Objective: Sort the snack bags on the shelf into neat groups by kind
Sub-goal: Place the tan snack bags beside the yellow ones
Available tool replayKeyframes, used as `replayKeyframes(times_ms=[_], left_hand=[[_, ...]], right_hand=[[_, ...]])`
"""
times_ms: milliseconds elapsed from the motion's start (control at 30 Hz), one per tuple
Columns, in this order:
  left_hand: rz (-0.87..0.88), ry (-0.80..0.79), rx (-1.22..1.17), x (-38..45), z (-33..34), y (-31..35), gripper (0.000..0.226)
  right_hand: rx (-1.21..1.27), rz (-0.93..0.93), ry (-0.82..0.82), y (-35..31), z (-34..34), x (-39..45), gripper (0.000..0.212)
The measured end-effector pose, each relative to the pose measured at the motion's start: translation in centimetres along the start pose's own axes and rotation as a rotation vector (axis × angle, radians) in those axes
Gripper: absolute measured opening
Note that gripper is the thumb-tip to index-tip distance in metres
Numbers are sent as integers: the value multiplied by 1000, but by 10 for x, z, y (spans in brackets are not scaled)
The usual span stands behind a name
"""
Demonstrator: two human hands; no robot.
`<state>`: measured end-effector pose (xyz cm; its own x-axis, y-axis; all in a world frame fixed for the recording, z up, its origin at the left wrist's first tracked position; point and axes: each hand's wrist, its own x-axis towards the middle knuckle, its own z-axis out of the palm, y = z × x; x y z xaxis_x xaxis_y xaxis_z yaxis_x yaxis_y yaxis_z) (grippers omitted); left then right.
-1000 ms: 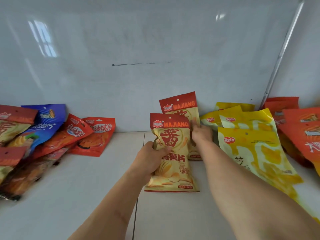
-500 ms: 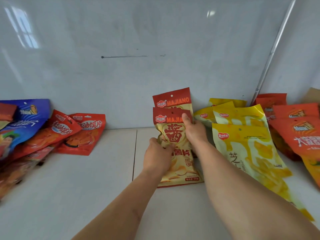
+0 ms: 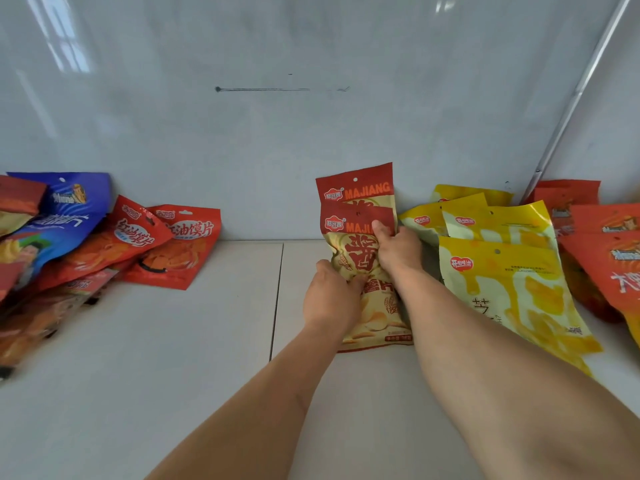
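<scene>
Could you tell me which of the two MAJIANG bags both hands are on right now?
The front MAJIANG bag: left hand and right hand both grip it. The rear one leans untouched against the wall behind.

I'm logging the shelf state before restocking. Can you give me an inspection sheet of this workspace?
Surface: pale shelf, seam down the middle.
Job's things: two MAJIANG bags overlapping at the back wall; yellow bags at their right; orange bags far right.
Clutter: mixed red and blue bags heaped at left.
Grippers: left hand and right hand both grip the front MAJIANG bag.
Cables: nothing seen.
Surroundings: glossy white wall, metal rod.
</scene>
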<state>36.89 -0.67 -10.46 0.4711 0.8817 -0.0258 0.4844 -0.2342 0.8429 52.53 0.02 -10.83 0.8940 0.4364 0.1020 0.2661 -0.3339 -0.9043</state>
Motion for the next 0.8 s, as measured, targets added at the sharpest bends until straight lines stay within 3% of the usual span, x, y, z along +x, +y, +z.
replayKeyframes(times_ms=[200,333,567,800], left_hand=[[-40,32,-119,-3,-6,0,52],[-70,88,-221,-12,-16,-1,71],[-77,291,-157,-24,-74,-25,44],[-75,415,-54,-39,-152,-64,27]], right_hand=[[-179,-16,4,-9,-1,-9,57],[-360,-202,52,-19,-4,-25,64],[-526,-617,3,-52,5,-72,42],[-560,-698,-216,-78,61,-139,36]])
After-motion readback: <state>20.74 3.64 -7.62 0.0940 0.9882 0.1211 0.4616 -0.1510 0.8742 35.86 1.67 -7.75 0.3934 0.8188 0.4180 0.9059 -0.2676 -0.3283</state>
